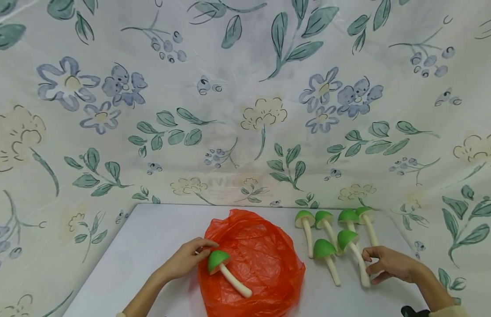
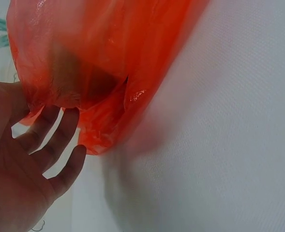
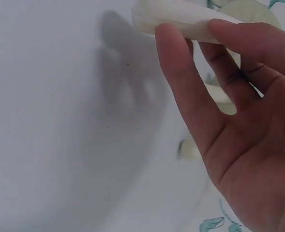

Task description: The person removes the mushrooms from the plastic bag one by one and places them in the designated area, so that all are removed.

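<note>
A red plastic bag [image 1: 265, 264] spreads open on the white table, its rim crumpled. My left hand [image 1: 183, 262] holds the bag's left rim; in the left wrist view, its fingers [image 2: 55, 140] reach up to the red film. On the bag, beside that hand, lies a toy mushroom [image 1: 235, 281] with a green cap and white stem. Over at the right, my right hand [image 1: 393, 264] pinches another green-capped mushroom [image 1: 355, 253] low on its stem. The right wrist view shows thumb and fingertips on the white stem [image 3: 181, 19], while its cap is out of that view.
Several more green-capped mushrooms lie behind and left of my right hand, the nearest mushroom [image 1: 325, 251] just left of the pinched one. The white table [image 1: 150, 229] ends at a floral-patterned sheet [image 1: 229, 154] behind it. A dark device [image 1: 413, 311] sits at my right wrist.
</note>
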Tool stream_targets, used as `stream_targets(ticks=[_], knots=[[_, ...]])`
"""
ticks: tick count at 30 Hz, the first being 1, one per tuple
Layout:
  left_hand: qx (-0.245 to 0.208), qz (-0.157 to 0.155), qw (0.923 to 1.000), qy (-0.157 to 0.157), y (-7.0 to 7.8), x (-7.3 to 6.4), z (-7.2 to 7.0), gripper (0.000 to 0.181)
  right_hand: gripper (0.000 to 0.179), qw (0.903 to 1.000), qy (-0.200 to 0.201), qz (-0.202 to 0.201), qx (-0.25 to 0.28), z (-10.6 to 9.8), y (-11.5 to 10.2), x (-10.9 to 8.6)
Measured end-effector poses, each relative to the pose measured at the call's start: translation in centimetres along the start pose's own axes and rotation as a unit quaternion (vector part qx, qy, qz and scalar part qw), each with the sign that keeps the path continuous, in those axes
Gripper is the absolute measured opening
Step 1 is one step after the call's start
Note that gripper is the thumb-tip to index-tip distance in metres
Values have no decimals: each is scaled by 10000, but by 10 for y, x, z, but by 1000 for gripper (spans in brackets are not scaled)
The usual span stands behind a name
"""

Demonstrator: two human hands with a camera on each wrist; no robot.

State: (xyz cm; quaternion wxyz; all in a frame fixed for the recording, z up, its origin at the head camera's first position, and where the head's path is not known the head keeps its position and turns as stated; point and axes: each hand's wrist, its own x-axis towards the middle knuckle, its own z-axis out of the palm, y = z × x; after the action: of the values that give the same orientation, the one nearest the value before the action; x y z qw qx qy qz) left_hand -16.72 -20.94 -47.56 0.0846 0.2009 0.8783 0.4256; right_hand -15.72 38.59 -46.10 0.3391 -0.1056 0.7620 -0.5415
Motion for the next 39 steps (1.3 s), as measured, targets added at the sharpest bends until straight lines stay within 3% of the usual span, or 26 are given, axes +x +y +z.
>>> stream_targets(ticks=[5, 15, 29, 32, 39], knots=[[-50, 22, 10000, -15, 1, 0, 0, 25, 43, 9991, 313, 239, -137, 0, 6, 2], [-32, -33, 10000, 7, 2, 1, 1, 26, 18, 9960, 696, 447, -329, 2, 12, 2], [14, -94, 10000, 23, 2, 2, 1, 26, 21, 9915, 949, 504, -739, 2, 8, -3], [-16, -106, 9999, 6, 2, 2, 1, 26, 26, 9918, 860, 449, -833, 0, 0, -6], [-31, -129, 9999, 43, 1, 1, 1, 25, 39, 9960, 321, -150, -815, 3, -24, -7]])
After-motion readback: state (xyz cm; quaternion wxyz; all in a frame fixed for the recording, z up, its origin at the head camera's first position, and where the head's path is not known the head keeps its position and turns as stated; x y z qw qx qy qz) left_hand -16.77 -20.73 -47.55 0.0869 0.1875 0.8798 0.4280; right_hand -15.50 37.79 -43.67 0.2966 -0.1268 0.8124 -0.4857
